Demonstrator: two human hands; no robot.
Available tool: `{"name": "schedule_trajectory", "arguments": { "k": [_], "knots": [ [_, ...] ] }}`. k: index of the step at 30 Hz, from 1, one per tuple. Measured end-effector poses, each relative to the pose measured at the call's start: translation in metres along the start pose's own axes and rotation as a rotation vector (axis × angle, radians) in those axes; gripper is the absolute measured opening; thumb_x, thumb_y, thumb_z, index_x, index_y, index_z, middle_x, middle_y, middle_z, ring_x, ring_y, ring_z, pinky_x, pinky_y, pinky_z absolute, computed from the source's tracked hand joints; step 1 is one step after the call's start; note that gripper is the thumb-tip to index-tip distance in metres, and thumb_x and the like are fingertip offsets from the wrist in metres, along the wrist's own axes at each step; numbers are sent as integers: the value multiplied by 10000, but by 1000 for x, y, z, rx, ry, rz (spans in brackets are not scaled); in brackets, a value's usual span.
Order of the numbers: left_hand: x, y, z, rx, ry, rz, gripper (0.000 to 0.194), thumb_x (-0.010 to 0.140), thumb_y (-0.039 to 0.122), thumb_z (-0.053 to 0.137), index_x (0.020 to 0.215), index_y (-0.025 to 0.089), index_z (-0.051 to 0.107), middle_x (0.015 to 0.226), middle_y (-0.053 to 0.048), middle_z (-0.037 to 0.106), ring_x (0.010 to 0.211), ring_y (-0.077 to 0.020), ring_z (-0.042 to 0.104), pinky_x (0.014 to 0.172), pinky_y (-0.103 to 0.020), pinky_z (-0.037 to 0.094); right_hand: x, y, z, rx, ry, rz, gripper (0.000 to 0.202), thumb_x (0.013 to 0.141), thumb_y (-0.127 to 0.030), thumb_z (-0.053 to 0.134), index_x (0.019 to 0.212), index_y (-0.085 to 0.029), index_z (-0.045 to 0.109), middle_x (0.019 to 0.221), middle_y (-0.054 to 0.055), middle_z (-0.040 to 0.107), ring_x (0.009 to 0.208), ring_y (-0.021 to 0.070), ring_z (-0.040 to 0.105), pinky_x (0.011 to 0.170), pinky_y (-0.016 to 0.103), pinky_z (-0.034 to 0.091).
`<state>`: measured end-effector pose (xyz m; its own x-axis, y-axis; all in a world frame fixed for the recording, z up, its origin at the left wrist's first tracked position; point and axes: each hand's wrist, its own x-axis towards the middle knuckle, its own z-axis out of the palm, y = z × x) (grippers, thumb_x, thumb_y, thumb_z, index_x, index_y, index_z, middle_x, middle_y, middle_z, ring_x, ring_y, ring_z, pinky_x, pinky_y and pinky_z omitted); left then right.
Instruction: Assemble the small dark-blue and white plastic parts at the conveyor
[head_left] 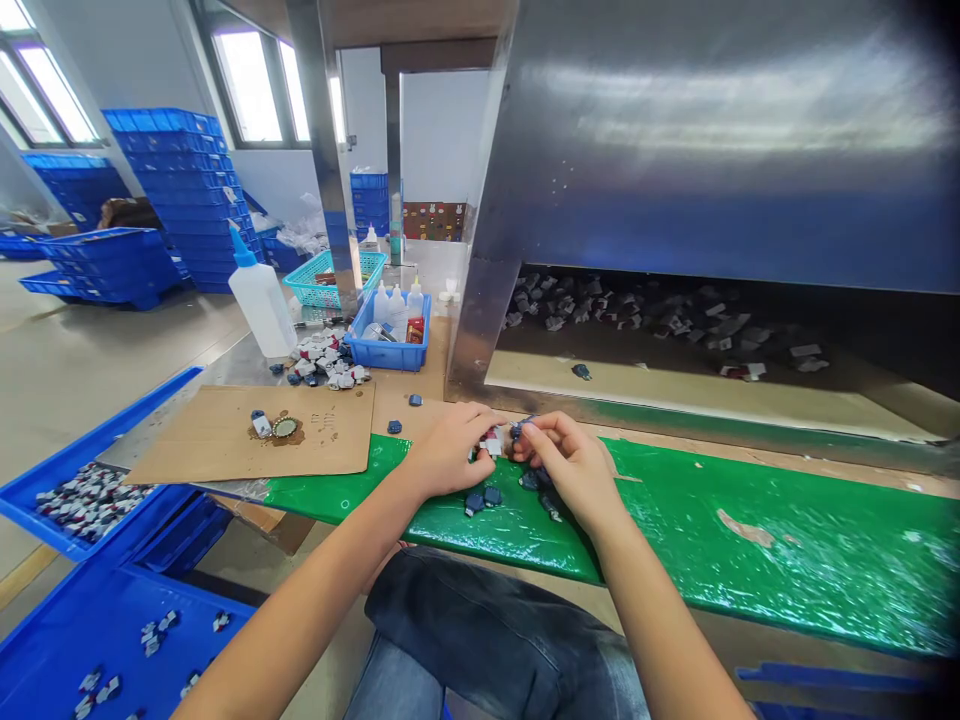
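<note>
In the head view my left hand (454, 450) curls its fingers and thumb round a small white and dark red plastic part (491, 443) at the green-covered table edge. Just to the right, my right hand (568, 458) pinches a small dark blue plastic part (517, 430) between thumb and fingers. The two hands are close together, a small gap between them. Several loose dark blue pieces (484, 499) lie on the green cover below the hands. More dark pieces (541, 484) lie under my right hand, which partly hides them.
A metal hood (705, 150) rises ahead, a pile of parts (637, 310) inside. On the left are cardboard (202, 430) with a bottle cap (285, 428), a white bottle (261, 305), a parts heap (322, 358) and a blue basket (390, 352). Blue trays (22, 500) stand beside the table.
</note>
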<state>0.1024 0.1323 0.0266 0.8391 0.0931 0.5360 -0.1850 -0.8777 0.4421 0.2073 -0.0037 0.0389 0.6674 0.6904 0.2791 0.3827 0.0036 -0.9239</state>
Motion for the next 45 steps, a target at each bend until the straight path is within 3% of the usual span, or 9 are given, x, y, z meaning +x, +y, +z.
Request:
{"name": "schedule_trajectory", "arguments": {
  "k": [4, 8, 13, 21, 30, 36, 39, 45],
  "knots": [
    [0, 4, -3, -16, 13, -11, 307, 759, 212, 530, 1058, 157, 563, 1077, -85, 583, 1009, -222, 520, 898, -379, 443, 0, 1, 0, 21, -29, -5, 368, 708, -561, 607, 730, -201, 533, 591, 6, 620, 550, 145, 583, 526, 269, 478],
    [2, 8, -6, -55, 86, -74, 221, 867, 275, 438, 959, 167, 607, 933, -60, 630, 867, -185, 558, 784, -325, 455, -1, 4, 0, 48, -89, -20, 348, 703, -529, 632, 783, -204, 536, 638, 3, 621, 602, 147, 594, 571, 271, 491],
    [3, 8, -7, -53, 93, -92, 156, 847, 259, 492, 878, 176, 620, 833, -27, 632, 789, -163, 562, 709, -286, 432, -1, 6, 1, 16, -142, -49, 299, 728, -464, 633, 859, -204, 565, 728, 19, 636, 677, 155, 601, 632, 282, 495],
    [2, 6, -6, -26, 40, -79, 134, 830, 239, 503, 857, 166, 612, 810, -21, 629, 762, -150, 567, 681, -268, 432, 0, 6, 0, -43, -133, -100, 299, 734, -460, 625, 898, -213, 581, 791, 38, 652, 731, 180, 613, 640, 304, 507],
    [3, 0, -6, -65, 76, -74, 122, 819, 229, 515, 886, 164, 593, 828, -22, 615, 771, -143, 579, 707, -258, 454, 2, 8, -1, -191, -97, -170, 301, 736, -437, 628, 931, -214, 577, 784, 51, 656, 710, 194, 622, 588, 305, 510],
    [4, 4, -11, -133, 171, -220, 103, 792, 229, 503, 854, 175, 565, 838, 1, 607, 722, -126, 576, 643, -233, 449, 4, 12, -2, -148, 45, -124, 371, 753, -490, 588, 1012, -227, 556, 805, 48, 649, 664, 183, 624, 587, 306, 513],
    [3, 4, -12, -157, 155, -261, 123, 791, 265, 506, 868, 185, 559, 865, 9, 621, 692, -118, 577, 626, -230, 452, 4, 11, -2, -221, 40, -103, 350, 754, -505, 578, 971, -231, 587, 763, 46, 657, 647, 195, 628, 585, 314, 516],
    [4, -1, -8, -120, 103, -162, 141, 790, 264, 534, 898, 185, 580, 894, -17, 635, 784, -148, 598, 701, -256, 478, 4, 4, -3, -461, -81, -377, 249, 749, -475, 592, 888, -273, 638, 781, 31, 652, 588, 179, 586, 496, 290, 487]
  ]
}}
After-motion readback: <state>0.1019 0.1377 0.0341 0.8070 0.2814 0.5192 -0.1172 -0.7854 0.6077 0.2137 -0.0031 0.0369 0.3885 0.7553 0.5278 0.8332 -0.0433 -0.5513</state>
